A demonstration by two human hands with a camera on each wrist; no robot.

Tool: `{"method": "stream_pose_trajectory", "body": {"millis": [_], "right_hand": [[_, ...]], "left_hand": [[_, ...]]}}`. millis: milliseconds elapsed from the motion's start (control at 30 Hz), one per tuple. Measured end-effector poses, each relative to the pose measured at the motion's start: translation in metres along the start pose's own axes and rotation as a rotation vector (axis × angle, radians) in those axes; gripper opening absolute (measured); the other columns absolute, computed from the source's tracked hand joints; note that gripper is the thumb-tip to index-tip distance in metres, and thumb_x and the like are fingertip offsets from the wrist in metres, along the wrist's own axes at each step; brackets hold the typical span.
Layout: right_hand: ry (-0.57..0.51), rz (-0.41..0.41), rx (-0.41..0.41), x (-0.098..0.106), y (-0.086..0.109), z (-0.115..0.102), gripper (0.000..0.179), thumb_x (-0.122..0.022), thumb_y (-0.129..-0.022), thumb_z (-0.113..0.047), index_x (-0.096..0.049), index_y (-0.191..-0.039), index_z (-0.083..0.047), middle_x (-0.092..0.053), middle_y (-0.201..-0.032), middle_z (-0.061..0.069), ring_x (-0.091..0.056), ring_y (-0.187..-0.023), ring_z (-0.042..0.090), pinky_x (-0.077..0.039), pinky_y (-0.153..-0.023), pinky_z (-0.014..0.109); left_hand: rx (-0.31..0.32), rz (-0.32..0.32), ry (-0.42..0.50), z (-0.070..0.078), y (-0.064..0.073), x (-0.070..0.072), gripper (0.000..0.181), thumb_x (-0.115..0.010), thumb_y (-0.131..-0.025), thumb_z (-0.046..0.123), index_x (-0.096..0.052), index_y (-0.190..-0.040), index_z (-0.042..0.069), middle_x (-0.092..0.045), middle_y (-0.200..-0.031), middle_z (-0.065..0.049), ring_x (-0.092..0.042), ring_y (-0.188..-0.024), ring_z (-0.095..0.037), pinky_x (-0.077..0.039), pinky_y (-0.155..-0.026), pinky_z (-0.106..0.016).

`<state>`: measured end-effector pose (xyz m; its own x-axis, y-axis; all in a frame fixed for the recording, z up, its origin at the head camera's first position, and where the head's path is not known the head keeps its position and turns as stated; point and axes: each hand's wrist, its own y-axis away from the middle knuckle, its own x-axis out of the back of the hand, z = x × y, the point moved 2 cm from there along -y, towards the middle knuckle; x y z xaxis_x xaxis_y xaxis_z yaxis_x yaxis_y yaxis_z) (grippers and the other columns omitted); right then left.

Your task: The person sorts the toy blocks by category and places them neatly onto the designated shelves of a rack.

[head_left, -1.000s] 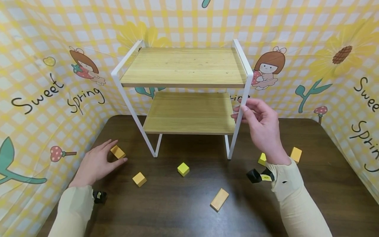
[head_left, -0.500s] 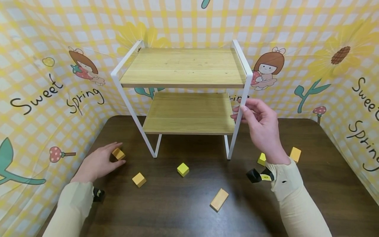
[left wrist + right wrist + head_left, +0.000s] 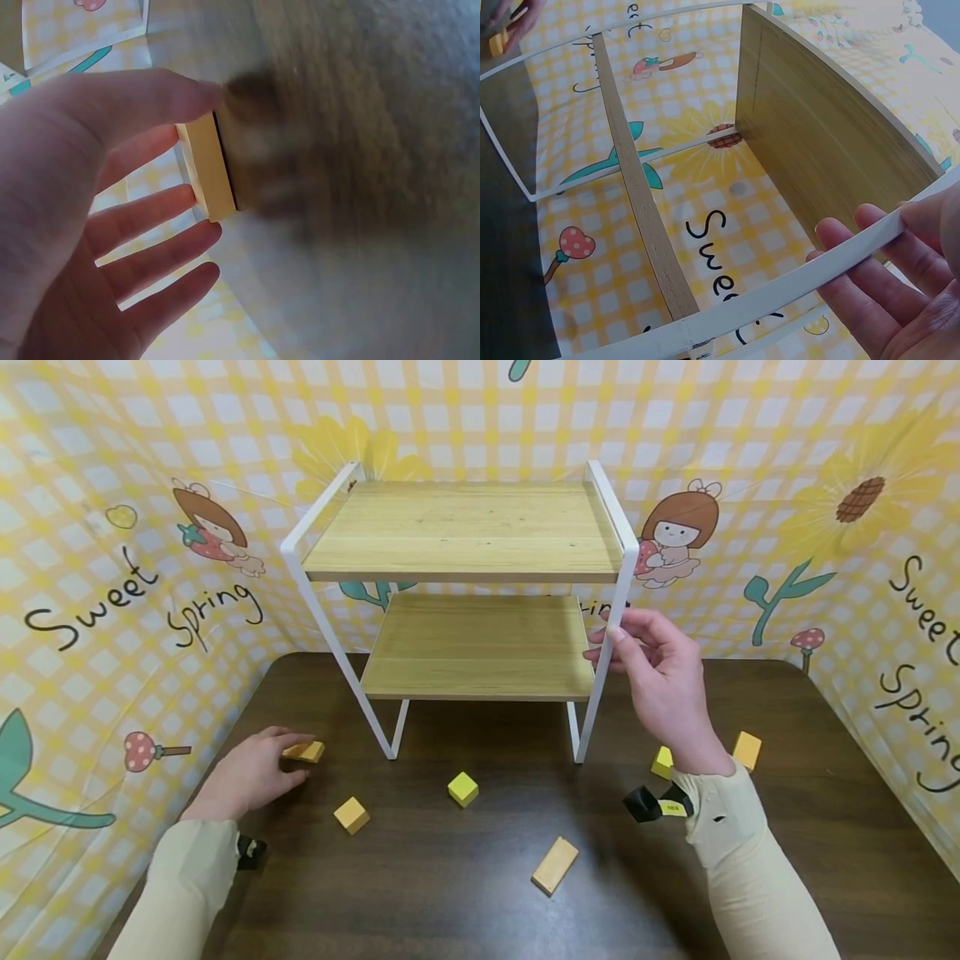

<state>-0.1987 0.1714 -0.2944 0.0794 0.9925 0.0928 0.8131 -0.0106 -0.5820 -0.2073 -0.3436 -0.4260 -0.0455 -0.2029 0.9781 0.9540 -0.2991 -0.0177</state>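
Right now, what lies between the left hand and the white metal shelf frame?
In the head view, a rectangular orange wooden block, then bare brown table.

Head view: bright, crisp; soft glare on table [image 3: 450,902], shadow beneath lower shelf [image 3: 480,647]. Left wrist view: dim, table blurred. Right wrist view: dim; white rail [image 3: 780,292] bowed by distortion.

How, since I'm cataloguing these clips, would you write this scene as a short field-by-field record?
Left hand: touches an orange block left of the shelf; firmness of grip unclear
Right hand: holds the right white upright
Furniture: two-tier shelf, wood-look boards, standing on a dark brown table
Front blocks: yellow cube, orange-yellow cube, tan rectangular block
Right-side blocks: small yellow block, light-orange block
Backdrop: yellow-and-white checked cloth printed "Sweet Spring"
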Motion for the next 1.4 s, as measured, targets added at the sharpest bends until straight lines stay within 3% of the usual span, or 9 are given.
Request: {"method": "stream_pose_trajectory", "body": {"millis": [267, 600, 933, 1400], "right_hand": [[-0.024, -0.019, -0.004, -0.001, -0.001, 0.001, 0.017, -0.059, -0.104, -0.007, -0.065, -0.118, 0.001, -0.072, -0.1, 0.018, -0.075, -0.083, 0.028, -0.063, -0.077, 0.034], [-0.011, -0.038, -0.012, -0.001, -0.001, 0.001, 0.015, -0.056, -0.106, -0.009, -0.062, -0.117, 0.0, -0.07, -0.1, 0.02, -0.075, -0.085, 0.028, -0.063, -0.078, 0.035], [0.006, -0.006, 0.023, 0.0, 0.0, 0.003, 0.018, -0.057, -0.105, -0.006, -0.062, -0.118, 0.005, -0.072, -0.099, 0.017, -0.072, -0.085, 0.025, -0.063, -0.076, 0.031], [0.017, 0.0, 0.017, 0.0, -0.001, 0.003, 0.018, -0.057, -0.105, -0.006, -0.063, -0.118, 0.005, -0.071, -0.098, 0.015, -0.07, -0.081, 0.023, -0.063, -0.074, 0.031]], "left_hand": [[-0.022, 0.063, -0.004, 0.008, -0.001, 0.001, 0.04, -0.084, -0.086, 0.027, -0.073, -0.116, 0.002, -0.067, -0.112, -0.019, -0.064, -0.104, -0.042, -0.053, -0.086, -0.06], [-0.028, 0.062, -0.014, 0.011, -0.002, 0.002, 0.038, -0.083, -0.087, 0.024, -0.073, -0.116, 0.002, -0.068, -0.115, -0.02, -0.063, -0.108, -0.044, -0.052, -0.087, -0.062], [-0.017, 0.058, -0.012, 0.012, -0.002, 0.002, 0.038, -0.082, -0.088, 0.026, -0.072, -0.117, 0.003, -0.068, -0.117, -0.021, -0.063, -0.109, -0.044, -0.053, -0.086, -0.063], [-0.008, 0.06, 0.007, 0.011, -0.004, 0.002, 0.032, -0.084, -0.086, 0.024, -0.073, -0.109, 0.004, -0.072, -0.106, -0.017, -0.067, -0.097, -0.04, -0.055, -0.079, -0.06]]}}
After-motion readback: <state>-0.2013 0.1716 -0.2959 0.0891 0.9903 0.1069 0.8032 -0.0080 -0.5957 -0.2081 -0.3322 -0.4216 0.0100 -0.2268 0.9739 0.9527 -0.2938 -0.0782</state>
